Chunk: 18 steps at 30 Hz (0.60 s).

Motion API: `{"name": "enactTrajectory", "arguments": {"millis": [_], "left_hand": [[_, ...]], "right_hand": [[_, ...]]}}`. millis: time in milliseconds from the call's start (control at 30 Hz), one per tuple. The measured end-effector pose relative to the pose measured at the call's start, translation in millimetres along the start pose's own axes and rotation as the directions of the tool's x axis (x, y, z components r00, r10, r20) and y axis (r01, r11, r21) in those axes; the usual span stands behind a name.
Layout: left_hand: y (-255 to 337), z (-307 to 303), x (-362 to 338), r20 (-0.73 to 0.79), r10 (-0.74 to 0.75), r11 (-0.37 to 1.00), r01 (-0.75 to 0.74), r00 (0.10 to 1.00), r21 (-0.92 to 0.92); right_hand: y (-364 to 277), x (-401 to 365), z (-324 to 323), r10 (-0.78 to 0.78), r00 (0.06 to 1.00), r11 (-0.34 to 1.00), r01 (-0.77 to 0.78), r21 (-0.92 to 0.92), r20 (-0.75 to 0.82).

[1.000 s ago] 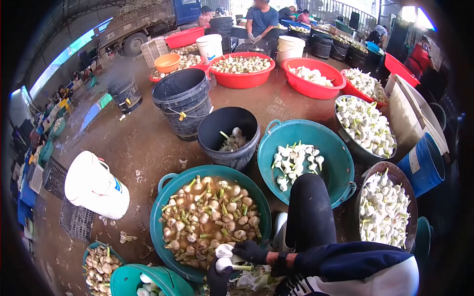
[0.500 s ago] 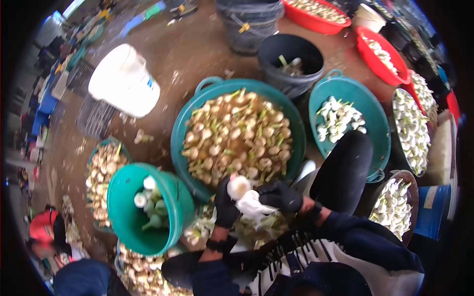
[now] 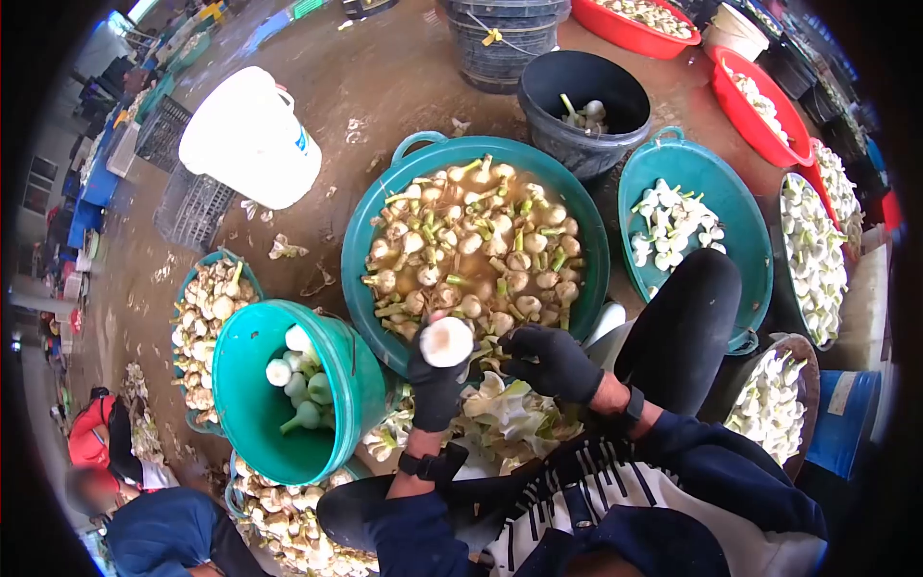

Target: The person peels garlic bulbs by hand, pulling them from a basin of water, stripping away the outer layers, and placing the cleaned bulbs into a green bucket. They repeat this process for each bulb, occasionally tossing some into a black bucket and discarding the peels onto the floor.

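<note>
My left hand (image 3: 436, 392), in a black glove, is closed round a peeled white garlic bulb (image 3: 447, 342) with its cut root end facing up. To its right, my gloved right hand (image 3: 558, 365) has its fingers loosely bent and apart, with nothing visible in them. Below both hands lies a heap of stripped garlic skins and leaves (image 3: 510, 413). Just beyond them stands a round green tub (image 3: 352, 255), where unpeeled garlic bulbs (image 3: 481, 240) with short stems sit in brown water. A tilted green bucket (image 3: 250, 423) at the left holds several peeled bulbs (image 3: 306, 389).
Right of the tub, a green basin (image 3: 745, 260) holds white bulbs, and a black bucket (image 3: 577, 149) stands behind. A white bucket (image 3: 252, 135) is at far left. Red basins (image 3: 625, 38) line the back right. Two other people, one in a blue top (image 3: 159, 529), are at lower left.
The strip of white skin between my hands is gone from them. My right hand has moved apart from the bulb, which my left hand still holds. The view has shifted slightly.
</note>
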<state>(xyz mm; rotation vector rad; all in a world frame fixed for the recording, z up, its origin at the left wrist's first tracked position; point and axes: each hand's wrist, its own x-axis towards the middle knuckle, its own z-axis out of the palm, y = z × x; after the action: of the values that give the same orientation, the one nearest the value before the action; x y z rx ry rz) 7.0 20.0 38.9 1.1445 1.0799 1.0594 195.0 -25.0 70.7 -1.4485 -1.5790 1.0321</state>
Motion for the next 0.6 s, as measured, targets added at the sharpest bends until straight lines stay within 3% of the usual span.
{"name": "enactTrajectory", "arguments": {"millis": [33,100,133,167,200,233,267,333,400,467,500,533,600], "left_hand": [[-3,-5,5,-0.057,0.062,0.998,-0.062,0.996,-0.003],[-12,-41,9,-0.12,0.044,0.996,-0.053,0.992,-0.073],[9,-42,12,-0.234,0.037,0.837,-0.158,0.972,-0.524],[33,-57,11,-0.172,0.063,0.797,-0.153,0.983,-0.585],[46,-69,10,-0.255,0.012,0.715,-0.187,0.967,-0.674],[61,-81,19,-0.244,0.14,0.547,-0.28,0.96,-0.789],[87,-79,18,-0.226,0.157,0.406,-0.272,0.961,-0.873],[104,-83,14,-0.209,0.119,0.252,-0.233,0.971,-0.939],[94,-85,18,-0.152,0.093,0.361,-0.176,0.984,-0.916],[74,-76,19,-0.127,0.023,0.494,-0.122,0.992,-0.861],[66,-69,18,-0.092,-0.052,0.598,-0.043,0.994,-0.8],[54,-65,19,-0.026,-0.077,0.629,0.028,0.997,-0.777],[31,-61,24,0.064,-0.219,0.679,0.199,0.974,-0.706]], "right_hand": [[9,-1,2,0.002,1.0,1.0,-0.001,-0.009,0.007],[30,-4,6,-0.045,0.999,0.999,0.045,-0.028,-0.009],[34,-4,4,-0.018,1.0,0.999,0.018,-0.05,-0.002],[37,-3,3,0.008,1.0,0.998,-0.008,-0.07,0.006],[40,-1,1,0.034,0.999,0.995,-0.033,-0.09,0.013],[45,2,-2,0.047,0.999,0.993,-0.048,-0.108,-0.009],[51,6,-4,0.06,0.998,0.99,-0.064,-0.126,-0.03],[64,18,-9,0.129,0.988,0.981,-0.14,-0.131,-0.085],[82,38,-16,0.239,0.96,0.961,-0.255,-0.103,-0.146],[113,68,-21,0.183,0.945,0.963,-0.229,-0.145,-0.272],[121,85,-27,0.287,0.909,0.922,-0.348,-0.171,-0.302],[138,101,-26,0.195,0.895,0.93,-0.299,-0.215,-0.401],[165,139,-27,0.286,0.832,0.815,-0.473,-0.336,-0.476]]}}
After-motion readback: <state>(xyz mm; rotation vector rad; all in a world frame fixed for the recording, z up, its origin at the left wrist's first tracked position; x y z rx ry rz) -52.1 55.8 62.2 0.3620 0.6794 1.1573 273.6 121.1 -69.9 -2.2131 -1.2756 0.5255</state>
